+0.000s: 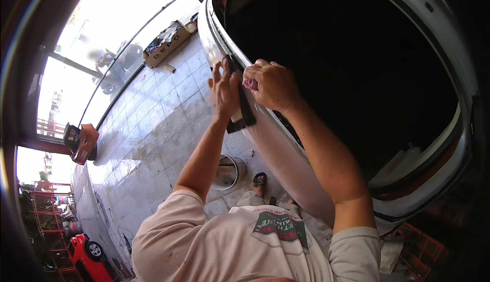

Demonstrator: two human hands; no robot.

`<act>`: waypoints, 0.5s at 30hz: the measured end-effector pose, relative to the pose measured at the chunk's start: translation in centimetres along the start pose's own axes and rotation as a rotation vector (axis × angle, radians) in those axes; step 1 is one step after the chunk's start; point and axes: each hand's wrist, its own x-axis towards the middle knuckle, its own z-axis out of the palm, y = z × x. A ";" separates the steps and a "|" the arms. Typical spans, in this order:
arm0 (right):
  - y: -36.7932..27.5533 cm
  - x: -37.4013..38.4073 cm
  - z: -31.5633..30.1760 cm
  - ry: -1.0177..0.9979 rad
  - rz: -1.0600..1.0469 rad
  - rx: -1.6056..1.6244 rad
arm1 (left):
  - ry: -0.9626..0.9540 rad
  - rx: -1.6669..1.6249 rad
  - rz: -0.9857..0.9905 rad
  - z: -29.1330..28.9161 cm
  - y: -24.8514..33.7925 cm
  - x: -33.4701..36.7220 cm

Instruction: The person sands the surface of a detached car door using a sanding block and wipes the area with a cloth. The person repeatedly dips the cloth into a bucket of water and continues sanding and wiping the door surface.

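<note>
A person works at the edge of a silver car body (286, 154), both arms raised to a dark rubber strip (240, 95) that runs along the rim of the dark window opening (357, 67). The strip's long axis follows that rim, slanting from upper left, near the fingertips, down to a squared lower end just below the left wrist. The left hand (223, 89) lies flat with fingers spread, pressed against the strip's left side. The right hand (270, 84) is clenched around a small pinkish-purple wad (250, 83), seemingly a cloth or sponge, and sits on the strip's right side, touching it near its upper half. The two hands flank the strip, close together; the right one holds its wad directly against the strip's edge. Below the strip, on the tiled floor (153, 129), stand a metal bucket (228, 172) and the person's sandalled foot (260, 180). A cardboard box (166, 42) rests well apart, by the glass wall.
</note>
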 end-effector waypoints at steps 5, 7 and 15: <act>-1.8 0.1 2.1 0.104 -0.157 0.045 | -0.073 -0.014 -0.370 5.5 -14.0 5.3; -1.6 0.4 1.0 0.129 -0.174 0.024 | -0.125 -0.002 -0.327 5.2 -8.5 3.9; -6.6 10.5 3.8 0.043 -0.132 0.027 | -0.255 -0.396 -0.479 -2.1 0.1 1.9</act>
